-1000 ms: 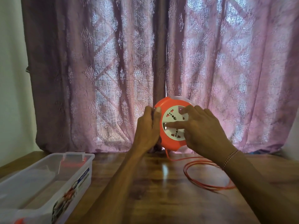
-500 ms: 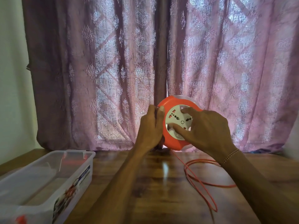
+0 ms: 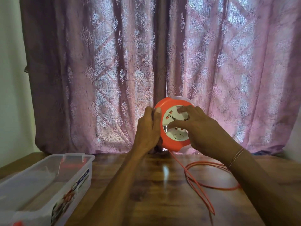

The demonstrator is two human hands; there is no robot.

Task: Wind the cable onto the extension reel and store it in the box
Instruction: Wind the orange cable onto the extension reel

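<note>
Pink patterned curtain (image 3: 114, 70) across the whole back, lit from behind. Wooden table (image 3: 154, 193) below, glossy, with a light reflection near the middle.

Clear plastic box (image 3: 48, 180) at the near left of the table, lid off, long side running away from the camera; printed label on the side wall. Inside: nothing clearly made out, only reddish reflections at the far end wall. Small red bit at the near corner, too blurred to identify.

Orange extension reel (image 3: 172, 126) held upright above the far table edge, just in front of the curtain, well apart from the box. White socket face toward the camera.

Left hand (image 3: 148, 131) wrapped around the reel's left rim, fingers curled behind, thumb on the front edge. Right hand (image 3: 200, 128) on the socket face, fingers spread and bent, fingertips pressed onto the white disc.

Orange cable (image 3: 210, 186) hung from the reel's bottom, loose loops on the table to the right, one strand running toward the near edge.

Thin beaded bracelet (image 3: 236, 156) on the right wrist.
</note>
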